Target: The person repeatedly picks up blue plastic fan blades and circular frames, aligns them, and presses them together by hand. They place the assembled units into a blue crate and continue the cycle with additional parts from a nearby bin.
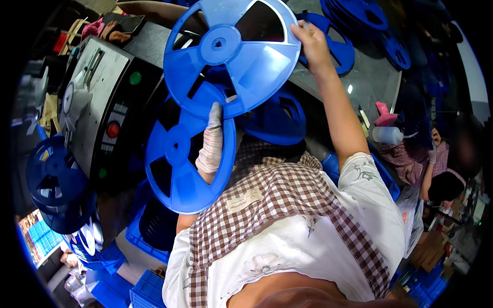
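Note:
A large blue plastic reel (264,74), with a round hub and wide cut-out windows, is held up in front of me. My right hand (311,43) grips its right rim, thumb and fingers closed on the edge. My left hand (215,114), in a grey and striped covering, pinches the reel's lower rim, with a fingertip showing through a window. A second blue reel (192,192) hangs around my left forearm, which passes through one of its windows. Behind these, another blue reel (290,115) lies tilted near my apron.
To the left stands a metal-topped machine (97,97) with green and red buttons. More blue reels (354,15) lie on the grey table (377,84) at upper right; others (54,172) hang at far left. A squeeze bottle (387,135) and a co-worker (403,159) are at right. Blue crates (146,292) stand below.

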Demonstrator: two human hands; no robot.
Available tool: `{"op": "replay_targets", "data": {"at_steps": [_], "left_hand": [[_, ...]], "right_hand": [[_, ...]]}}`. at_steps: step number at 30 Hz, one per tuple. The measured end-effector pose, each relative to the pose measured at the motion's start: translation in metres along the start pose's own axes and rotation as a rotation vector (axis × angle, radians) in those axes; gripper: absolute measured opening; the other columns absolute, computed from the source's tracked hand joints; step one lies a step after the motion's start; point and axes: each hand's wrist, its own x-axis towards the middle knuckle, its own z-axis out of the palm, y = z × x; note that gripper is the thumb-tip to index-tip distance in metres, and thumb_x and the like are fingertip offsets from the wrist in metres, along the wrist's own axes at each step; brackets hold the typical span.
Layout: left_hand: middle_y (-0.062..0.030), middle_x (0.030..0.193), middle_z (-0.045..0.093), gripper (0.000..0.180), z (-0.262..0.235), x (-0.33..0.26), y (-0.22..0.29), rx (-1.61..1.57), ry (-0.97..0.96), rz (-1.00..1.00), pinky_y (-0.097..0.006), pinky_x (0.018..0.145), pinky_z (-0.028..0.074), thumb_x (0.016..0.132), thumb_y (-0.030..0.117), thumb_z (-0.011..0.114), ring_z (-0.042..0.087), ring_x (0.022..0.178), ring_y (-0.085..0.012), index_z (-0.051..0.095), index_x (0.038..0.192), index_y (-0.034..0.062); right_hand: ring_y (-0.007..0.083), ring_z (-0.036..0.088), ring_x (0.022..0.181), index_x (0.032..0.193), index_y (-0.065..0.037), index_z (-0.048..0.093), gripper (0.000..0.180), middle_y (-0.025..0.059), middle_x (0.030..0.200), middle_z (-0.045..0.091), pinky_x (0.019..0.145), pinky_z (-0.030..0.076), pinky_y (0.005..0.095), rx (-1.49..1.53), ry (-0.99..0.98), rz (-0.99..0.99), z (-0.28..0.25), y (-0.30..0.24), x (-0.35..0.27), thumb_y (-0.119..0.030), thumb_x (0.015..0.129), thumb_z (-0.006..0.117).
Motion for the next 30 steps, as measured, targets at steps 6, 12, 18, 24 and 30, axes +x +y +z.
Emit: {"op": "replay_targets", "data": {"at_steps": [6, 12, 18, 24, 30], "left_hand": [[-0.0077, 0.121, 0.061, 0.04, -0.018, 0.01, 0.014, 0.911, 0.077, 0.358, -0.029, 0.107, 0.037, 0.095, 0.033, 0.057, 0.053, 0.116, -0.0166, 0.057, 0.124, 0.005], [-0.0055, 0.106, 0.064, 0.038, -0.013, 0.002, 0.003, 1.311, -0.005, 0.402, -0.031, 0.096, 0.043, 0.095, 0.04, 0.054, 0.056, 0.101, -0.0157, 0.062, 0.112, 0.0065], [-0.0096, 0.107, 0.063, 0.029, -0.006, -0.007, -0.003, 1.419, -0.261, 0.553, -0.037, 0.097, 0.044, 0.089, 0.023, 0.063, 0.058, 0.104, -0.023, 0.063, 0.11, 0.0036], [-0.01, 0.106, 0.063, 0.028, -0.002, -0.008, -0.009, 1.372, -0.217, 0.489, -0.04, 0.099, 0.041, 0.087, 0.026, 0.066, 0.058, 0.105, -0.0232, 0.065, 0.104, 0.0045], [-0.0086, 0.1, 0.065, 0.024, -0.007, -0.01, -0.016, 1.173, -0.259, 0.479, -0.039, 0.099, 0.041, 0.086, 0.025, 0.067, 0.059, 0.101, -0.0224, 0.067, 0.1, 0.0052]], "right_hand": [[0.0008, 0.042, 0.049, 0.101, -0.005, 0.064, 0.039, -0.0033, 0.066, 0.055, 0.04, 0.023, 0.0172, 0.129, 0.002, 0.192, -0.009, -0.015, -0.001, -0.041, 0.096, 0.052], [0.0067, 0.058, 0.061, 0.103, -0.001, 0.066, 0.024, 0.0011, 0.078, 0.062, 0.053, 0.046, 0.0181, -0.005, -0.037, 0.16, -0.006, -0.052, -0.013, -0.021, 0.089, 0.061], [0.0134, 0.062, 0.066, 0.104, 0.006, 0.064, 0.027, 0.0096, 0.086, 0.067, 0.058, 0.05, 0.0239, 0.139, 0.312, -0.055, 0.007, -0.102, 0.076, -0.016, 0.088, 0.062], [0.0084, 0.051, 0.054, 0.091, -0.007, 0.056, 0.027, 0.0012, 0.07, 0.055, 0.039, 0.031, 0.0196, 0.069, 0.138, 0.0, 0.025, -0.061, 0.235, -0.033, 0.097, 0.053], [0.0049, 0.043, 0.05, 0.113, -0.002, 0.057, 0.031, 0.0011, 0.074, 0.055, 0.04, 0.024, 0.0171, 0.022, -0.166, -0.031, 0.049, -0.078, 0.15, -0.026, 0.095, 0.056]]}}
